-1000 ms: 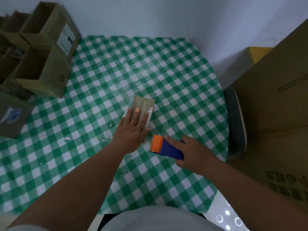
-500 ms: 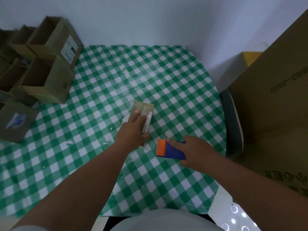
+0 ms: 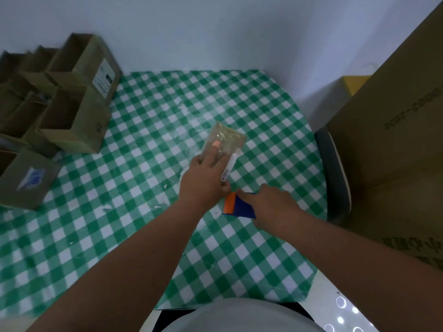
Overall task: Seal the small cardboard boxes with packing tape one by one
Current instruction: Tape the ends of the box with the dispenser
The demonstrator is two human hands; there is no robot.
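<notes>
L hand [image 3: 203, 180] on box [image 3: 227, 137], R hand [image 3: 275, 207] w/ dispenser [image 3: 236, 207]

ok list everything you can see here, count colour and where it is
small box: one, brown, shiny with tape on top, middle of the table under the left hand
tape dispenser: one, orange and blue, just near of the small box, in the right hand
open boxes: several, brown, stacked at the table's left edge; exact count unclear
tablecloth: one, green and white check, covering the table
big carton: one, brown, right of the table
chair: one, dark, between table and big carton
left hand: pressing on the small box
right hand: gripping the tape dispenser
</notes>
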